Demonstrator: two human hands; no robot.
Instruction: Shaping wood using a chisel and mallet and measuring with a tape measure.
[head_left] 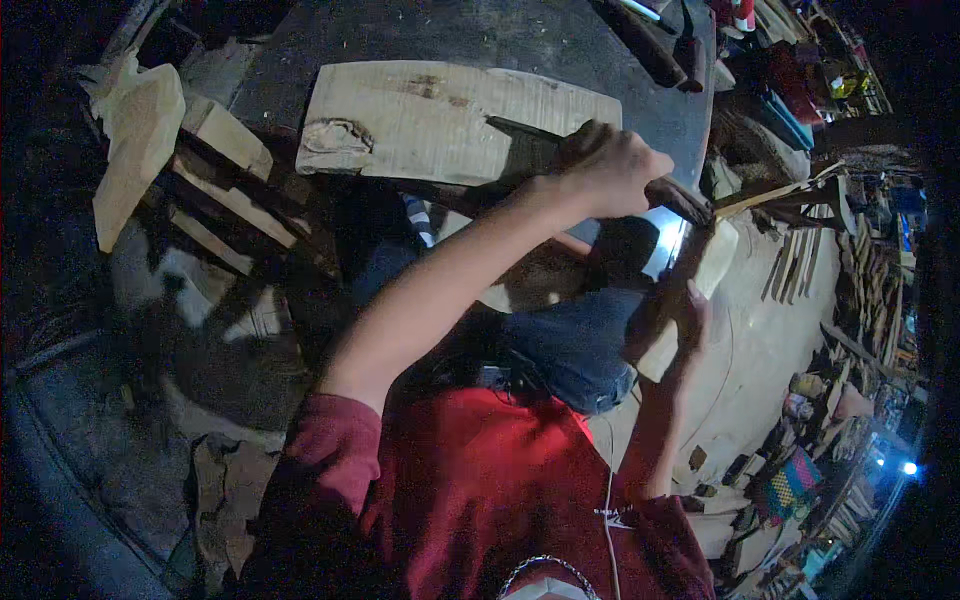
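Note:
My left arm reaches across to the right, and my left hand [612, 170] is closed around a dark-handled tool [683, 198]. The tool's far end meets the top of a pale wood piece [716, 258]; its exact kind is too dark to make out. My right hand [688, 318] grips that wood piece from the side, lower down, and the piece stands tilted beside my right leg. Just beyond my left hand, a thick pale board [440, 120] with a knot lies on the dark work table [450, 30]. A dark pointed shape, perhaps a shadow, crosses the board.
Dark-handled tools [645, 45] lie at the table's far right. On the left stand rough pale wood blocks [140, 140]. Scrap wood [850, 290] and a woven colored item [795, 482] are piled along the right. A bright lamp [909, 468] shines at lower right.

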